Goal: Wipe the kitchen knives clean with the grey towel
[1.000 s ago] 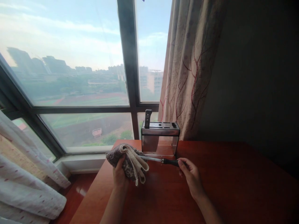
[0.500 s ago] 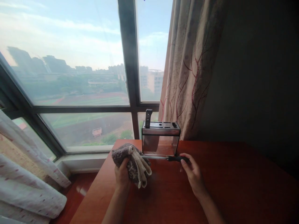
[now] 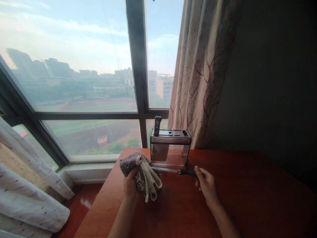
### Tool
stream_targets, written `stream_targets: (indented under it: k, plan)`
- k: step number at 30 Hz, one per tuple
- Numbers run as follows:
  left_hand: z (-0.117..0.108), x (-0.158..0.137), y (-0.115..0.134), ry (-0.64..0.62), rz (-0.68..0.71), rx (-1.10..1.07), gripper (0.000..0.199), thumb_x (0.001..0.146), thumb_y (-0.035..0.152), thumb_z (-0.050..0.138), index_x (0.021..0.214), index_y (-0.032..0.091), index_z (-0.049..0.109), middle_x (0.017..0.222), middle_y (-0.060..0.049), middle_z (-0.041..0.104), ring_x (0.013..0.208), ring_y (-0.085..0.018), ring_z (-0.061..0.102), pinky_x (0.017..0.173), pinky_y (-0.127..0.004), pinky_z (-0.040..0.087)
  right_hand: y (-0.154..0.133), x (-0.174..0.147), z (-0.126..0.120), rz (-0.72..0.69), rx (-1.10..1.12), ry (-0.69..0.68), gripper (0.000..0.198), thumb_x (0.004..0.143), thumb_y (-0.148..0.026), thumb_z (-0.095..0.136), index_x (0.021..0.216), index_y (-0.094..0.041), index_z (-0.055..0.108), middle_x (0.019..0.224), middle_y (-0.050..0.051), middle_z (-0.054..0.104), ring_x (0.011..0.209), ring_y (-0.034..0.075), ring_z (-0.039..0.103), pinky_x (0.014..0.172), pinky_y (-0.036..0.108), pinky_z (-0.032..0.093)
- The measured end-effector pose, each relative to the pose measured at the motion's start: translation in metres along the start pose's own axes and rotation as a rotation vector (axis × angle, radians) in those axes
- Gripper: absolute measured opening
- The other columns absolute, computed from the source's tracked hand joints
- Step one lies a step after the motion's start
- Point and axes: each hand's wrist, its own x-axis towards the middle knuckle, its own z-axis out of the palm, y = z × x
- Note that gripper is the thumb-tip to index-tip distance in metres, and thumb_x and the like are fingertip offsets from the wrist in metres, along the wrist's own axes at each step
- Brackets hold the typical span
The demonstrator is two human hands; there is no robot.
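Observation:
My left hand is closed round a folded grey and beige towel, whose loose folds hang down on its right side. A sharpening steel runs from the towel towards the right, its far end hidden in the cloth. Its black handle lies in the closed fingers of my right hand. Both hands are held above the table, in front of a see-through knife block. One knife stands in the block's left slot, its black handle sticking up and its blade visible through the wall.
The reddish-brown wooden table spreads under my hands and to the right. Behind the block are a window frame and a patterned curtain. Another curtain hangs at the lower left, beside the table's left edge.
My right hand has turned and changed its grip on the handle, with the thumb now on top. The handle end sits slightly lower. The towel has shifted a little right.

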Motion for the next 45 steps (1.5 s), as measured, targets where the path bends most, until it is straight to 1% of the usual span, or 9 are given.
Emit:
stream_targets:
  k: [2, 5, 10, 16, 23, 29, 33, 37, 45]
  plan:
    - [0.001, -0.003, 0.001, -0.033, 0.015, 0.000, 0.017, 0.063, 0.011, 0.071, 0.079, 0.011, 0.068, 0.069, -0.005, 0.073, 0.060, -0.020, 0.069, 0.058, -0.028, 0.057, 0.000, 0.000, 0.000, 0.005, -0.002, 0.031, 0.045, 0.082, -0.060, 0.058, 0.062, -0.019, 0.055, 0.039, -0.006, 0.042, 0.034, 0.008, 0.035, 0.035, 0.020, 0.023]
    - [0.003, -0.006, 0.002, -0.083, 0.037, 0.004, 0.022, 0.061, 0.012, 0.074, 0.083, 0.012, 0.069, 0.070, -0.004, 0.074, 0.063, -0.020, 0.070, 0.058, -0.028, 0.057, -0.002, 0.000, 0.000, 0.010, 0.064, 0.053, 0.042, 0.082, -0.059, 0.058, 0.073, -0.018, 0.061, 0.045, -0.004, 0.047, 0.041, 0.010, 0.041, 0.037, 0.020, 0.029]
    - [0.003, -0.004, 0.001, -0.021, 0.045, 0.000, 0.020, 0.062, 0.014, 0.076, 0.080, 0.011, 0.070, 0.070, -0.004, 0.074, 0.061, -0.020, 0.070, 0.056, -0.028, 0.057, -0.005, 0.001, 0.001, -0.092, 0.082, 0.029, 0.037, 0.080, -0.052, 0.064, 0.096, -0.019, 0.067, 0.079, 0.004, 0.067, 0.065, 0.017, 0.059, 0.056, 0.026, 0.048]
    - [-0.002, 0.005, -0.001, 0.012, 0.045, -0.045, 0.014, 0.068, 0.013, 0.072, 0.082, 0.011, 0.070, 0.072, -0.004, 0.075, 0.061, -0.019, 0.070, 0.058, -0.027, 0.057, -0.011, -0.003, -0.001, -0.209, 0.080, -0.075, 0.032, 0.080, -0.045, 0.067, 0.101, -0.021, 0.068, 0.108, 0.008, 0.068, 0.079, 0.020, 0.061, 0.070, 0.031, 0.051]
    - [0.002, 0.000, 0.003, -0.114, -0.090, -0.128, 0.011, 0.077, 0.018, 0.065, 0.083, 0.011, 0.071, 0.078, -0.008, 0.077, 0.068, -0.023, 0.072, 0.070, -0.036, 0.061, -0.012, -0.001, -0.002, -0.057, 0.078, -0.061, 0.039, 0.076, -0.051, 0.070, 0.096, -0.018, 0.069, 0.069, 0.004, 0.069, 0.059, 0.019, 0.061, 0.053, 0.029, 0.049]
    - [0.001, -0.011, 0.012, -0.156, -0.239, -0.139, 0.013, 0.078, 0.023, 0.063, 0.081, 0.014, 0.071, 0.082, -0.011, 0.077, 0.083, -0.030, 0.072, 0.079, -0.041, 0.059, -0.005, -0.003, 0.006, 0.080, 0.096, -0.092, 0.047, 0.080, -0.065, 0.056, 0.070, -0.019, 0.057, 0.037, -0.007, 0.044, 0.031, 0.008, 0.036, 0.031, 0.018, 0.025]
    - [-0.007, -0.013, 0.012, -0.214, -0.353, -0.142, 0.025, 0.075, 0.037, 0.067, 0.090, 0.017, 0.071, 0.086, -0.011, 0.077, 0.099, -0.035, 0.068, 0.083, -0.047, 0.057, 0.000, -0.005, 0.009, 0.214, 0.081, -0.169, 0.052, 0.079, -0.070, 0.052, 0.069, -0.019, 0.055, 0.033, -0.009, 0.038, 0.029, 0.006, 0.028, 0.030, 0.017, 0.017]
    - [-0.014, -0.011, 0.008, -0.269, -0.358, -0.179, 0.040, 0.066, 0.046, 0.076, 0.098, 0.022, 0.070, 0.093, -0.011, 0.076, 0.109, -0.038, 0.063, 0.086, -0.049, 0.055, 0.003, -0.005, 0.010, 0.237, 0.092, -0.221, 0.053, 0.079, -0.069, 0.052, 0.066, -0.019, 0.056, 0.035, -0.009, 0.037, 0.030, 0.006, 0.026, 0.031, 0.017, 0.016]
    - [0.002, -0.017, 0.005, -0.198, -0.318, -0.179, 0.025, 0.081, 0.037, 0.065, 0.093, 0.016, 0.070, 0.090, -0.011, 0.076, 0.096, -0.031, 0.069, 0.084, -0.042, 0.057, -0.008, -0.011, 0.015, 0.058, 0.158, -0.311, 0.035, 0.083, -0.054, 0.060, 0.088, -0.020, 0.066, 0.060, -0.003, 0.057, 0.053, 0.012, 0.052, 0.048, 0.022, 0.041]
